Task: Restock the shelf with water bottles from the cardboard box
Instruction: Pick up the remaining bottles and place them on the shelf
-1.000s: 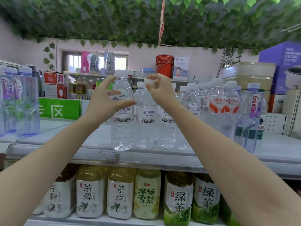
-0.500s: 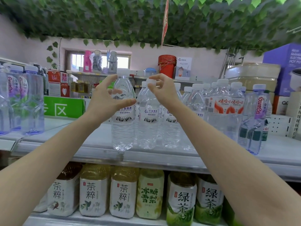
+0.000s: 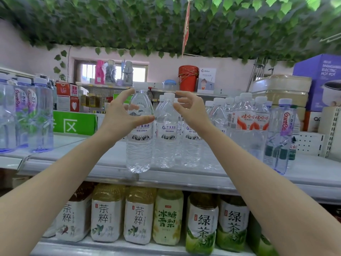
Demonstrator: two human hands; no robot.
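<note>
hands raised at a grey shop shelf (image 3: 77, 154). left hand (image 3: 120, 117) wraps the shoulder of an upright clear plastic water bottle with a white cap (image 3: 139, 148) at the shelf's front edge, thumb across its front. right hand (image 3: 191, 111) hovers just right of the neighbouring bottle (image 3: 166, 145), at its neck, fingers loosely spread, holding nothing.

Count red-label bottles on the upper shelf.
2, side by side toward the right of the shelf: left red-label bottle, right red-label bottle. Others may be hidden behind them.
</note>
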